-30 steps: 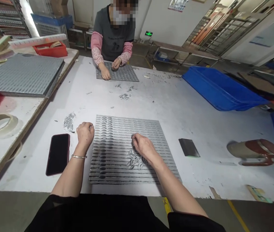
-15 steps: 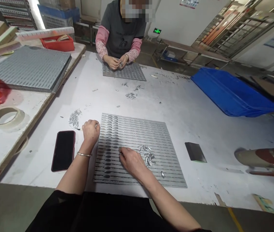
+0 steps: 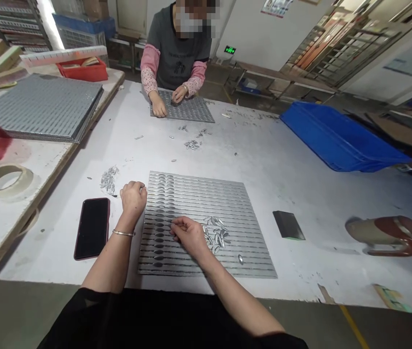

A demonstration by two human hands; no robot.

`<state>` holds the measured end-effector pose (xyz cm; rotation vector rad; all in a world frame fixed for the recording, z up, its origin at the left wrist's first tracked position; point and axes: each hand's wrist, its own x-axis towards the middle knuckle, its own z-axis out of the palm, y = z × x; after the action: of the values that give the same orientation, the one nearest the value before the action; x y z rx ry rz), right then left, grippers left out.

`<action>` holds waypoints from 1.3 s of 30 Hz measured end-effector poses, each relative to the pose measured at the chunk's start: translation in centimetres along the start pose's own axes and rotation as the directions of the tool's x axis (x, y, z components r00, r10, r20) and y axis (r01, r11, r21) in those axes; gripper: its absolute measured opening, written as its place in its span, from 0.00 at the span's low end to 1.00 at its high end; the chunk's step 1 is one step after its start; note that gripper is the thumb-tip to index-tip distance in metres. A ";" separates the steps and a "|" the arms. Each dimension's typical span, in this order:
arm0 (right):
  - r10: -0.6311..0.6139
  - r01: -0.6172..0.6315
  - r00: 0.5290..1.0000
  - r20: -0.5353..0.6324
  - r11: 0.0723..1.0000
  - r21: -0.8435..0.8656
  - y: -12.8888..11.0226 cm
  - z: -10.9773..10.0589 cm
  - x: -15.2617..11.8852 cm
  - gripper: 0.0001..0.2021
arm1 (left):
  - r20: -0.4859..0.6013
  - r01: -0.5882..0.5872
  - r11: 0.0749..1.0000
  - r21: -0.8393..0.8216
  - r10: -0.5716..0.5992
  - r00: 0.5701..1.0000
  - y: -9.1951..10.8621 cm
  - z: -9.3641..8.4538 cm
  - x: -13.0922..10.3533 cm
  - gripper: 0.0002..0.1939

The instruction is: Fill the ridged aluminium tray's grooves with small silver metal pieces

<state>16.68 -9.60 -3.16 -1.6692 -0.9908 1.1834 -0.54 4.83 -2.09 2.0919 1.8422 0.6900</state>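
A grey metal-look panel (image 3: 206, 194) with grooved horizontal lines lies flat on the table before me. Two columns of small oval pieces (image 3: 158, 237) fill its left side. My right hand (image 3: 189, 235) pinches over the second column, fingertips down at the panel with what looks like one small oval piece. Beside it lies a loose pile of silver oval pieces (image 3: 217, 237), and a single oval (image 3: 241, 259) sits apart to the lower right. My left hand (image 3: 133, 198) is curled closed by the panel's upper left edge; its fingers hide anything inside.
A phone (image 3: 91, 228) and another pile of ovals (image 3: 109, 180) lie on the left. To the right are a dark block (image 3: 289, 225), a jug (image 3: 388, 235) and a blue bin (image 3: 337, 138). Opposite, a co-worker handles another panel (image 3: 198, 109). Tape (image 3: 27, 179) lies on the side table.
My right hand has shifted slightly up and left over the panel, uncovering more of the pile. The co-worker's hands have parted, one now on their panel. The whole view has shifted slightly.
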 end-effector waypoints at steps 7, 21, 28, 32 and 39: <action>-0.252 0.227 0.968 -0.003 0.877 -0.424 -1.0 -0.6 -0.1 0.04 | -0.019 -0.008 1.000 -0.007 0.008 1.000 -0.2 0.1 0.2 0.12; -0.236 0.236 0.962 0.137 0.470 -0.850 -3.2 -11.5 1.6 0.05 | -0.050 -0.030 0.999 0.021 0.031 0.998 -0.3 0.1 0.5 0.13; -0.388 0.399 0.898 0.207 0.521 -0.754 -3.5 -10.2 0.7 0.09 | -0.038 -0.026 1.000 0.000 0.026 0.999 -0.3 0.1 0.3 0.12; -0.403 0.469 0.883 0.241 0.716 -0.517 -3.2 -5.7 -1.8 0.09 | -0.031 -0.012 1.000 -0.008 0.012 0.999 -0.2 0.2 0.3 0.12; -0.269 0.323 0.947 0.179 0.784 -0.530 -1.9 -1.3 -2.3 0.07 | -0.010 -0.004 1.000 -0.017 0.004 1.000 0.1 -0.1 0.0 0.13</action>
<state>17.09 -11.32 -0.51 -1.8035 -1.7156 0.8032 -0.48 4.80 -1.93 2.0858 1.8317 0.7162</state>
